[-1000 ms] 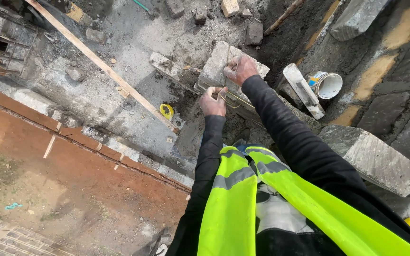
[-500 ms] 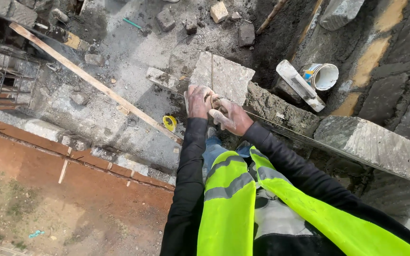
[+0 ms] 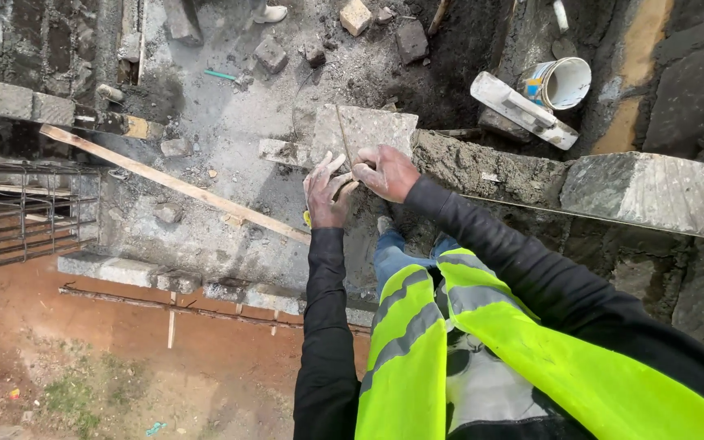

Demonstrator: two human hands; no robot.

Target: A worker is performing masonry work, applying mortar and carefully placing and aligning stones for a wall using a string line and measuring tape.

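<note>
Left hand (image 3: 327,194): fingers spread, resting against the right hand.
Right hand (image 3: 386,173): closed on a thin stick (image 3: 342,134) over the stone block (image 3: 368,129).

Place: an outdoor building site, seen from up on a wall under construction.
Masonry: grey stone blocks (image 3: 653,191) bedded in rough mortar (image 3: 482,167).
Ground: red earth (image 3: 83,342), rubble and a concrete slab (image 3: 230,114).
Materials: steel rebar cage (image 3: 18,212), long timber plank (image 3: 173,183), white bucket (image 3: 564,81).
Clothing: high-visibility yellow vest (image 3: 450,358).
</note>
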